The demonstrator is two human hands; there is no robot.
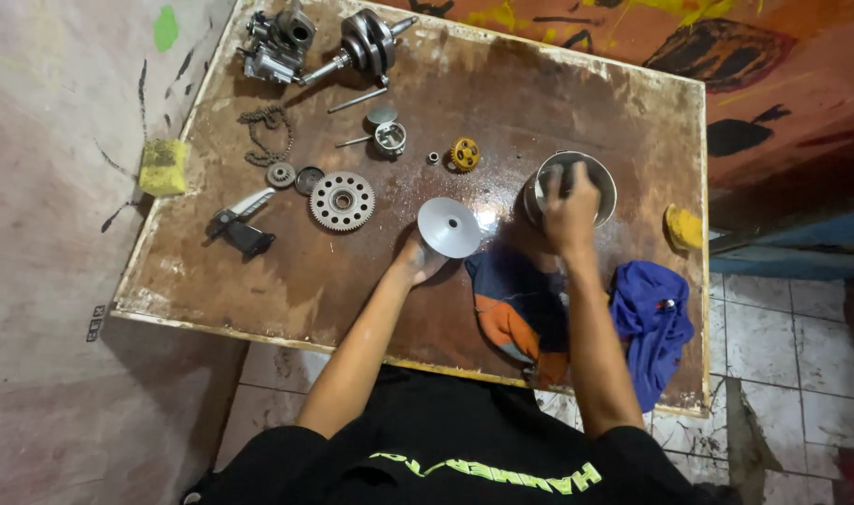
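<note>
My left hand (418, 262) grips a pulley face (448, 227) from underneath, fingers closed on its lower edge; it is a pale grey cone-shaped disc, smooth and matt, with a small hub at the centre, tilted up off the table (577, 93). My right hand (570, 208) reaches over the rim of a bell (603, 182), a shiny steel drum lying just right of the disc, fingers curled inside it; I cannot tell what they press on. Below both hands lies a dark blue and orange rag (513, 313), with a blue cloth (653, 323) to its right. Left of the disc sits a large gear (342, 201), farther up a small yellow gear (464, 154), a chain (263, 136) and a crankshaft (366, 42).
</note>
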